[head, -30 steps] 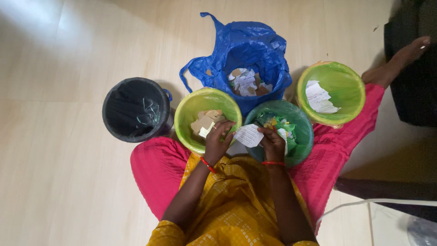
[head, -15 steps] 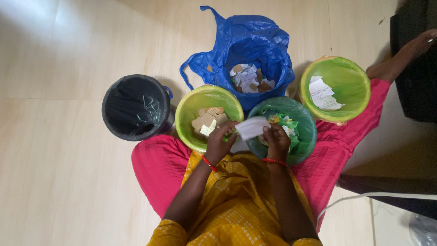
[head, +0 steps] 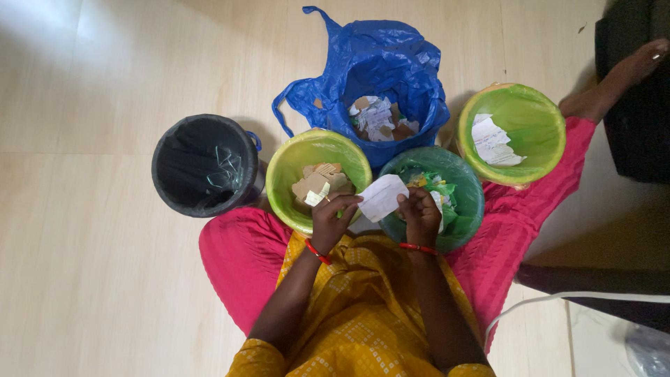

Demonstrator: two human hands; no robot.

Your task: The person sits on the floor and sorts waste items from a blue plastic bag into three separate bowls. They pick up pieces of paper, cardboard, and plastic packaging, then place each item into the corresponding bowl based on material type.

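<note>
Paper slip pinched in both hands' grip, left hand, right hand, pale tiled floor, bins around.

The floor is pale, wood-toned tile with thin seams running across it. A bright wash of light falls on its upper left corner, fading toward the middle. At the right edge stands dark furniture, and a white cable curves across the lower right.
</note>
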